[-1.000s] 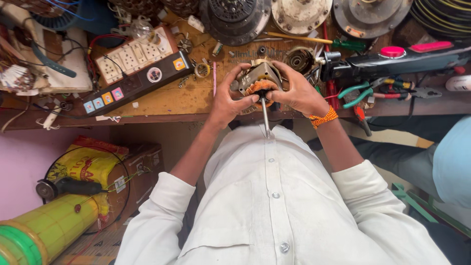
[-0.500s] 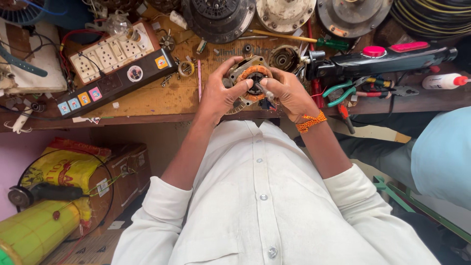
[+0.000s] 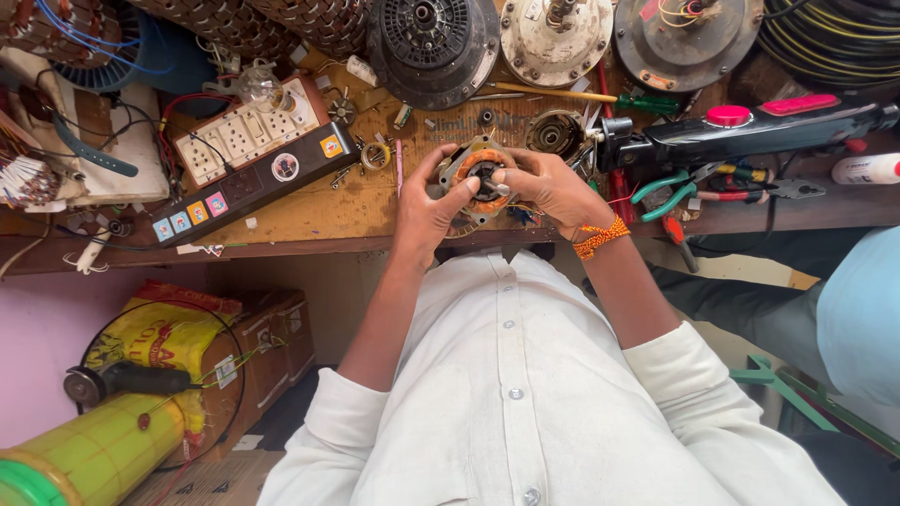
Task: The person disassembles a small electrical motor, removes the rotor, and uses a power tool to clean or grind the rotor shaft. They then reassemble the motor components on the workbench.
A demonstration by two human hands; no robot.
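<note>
Both hands hold a small motor stator (image 3: 480, 178) w/ copper windings, just above the front edge of the wooden tabletop (image 3: 309, 211). Left hand (image 3: 431, 206) grip clenched round its left side, thumb on the face. Right hand (image 3: 553, 187) grip grasps the right side, fingertips at the centre; orange thread on the wrist. Black power strip (image 3: 253, 173) lies to the left, green-handled pliers (image 3: 675, 187) to the right.
</note>
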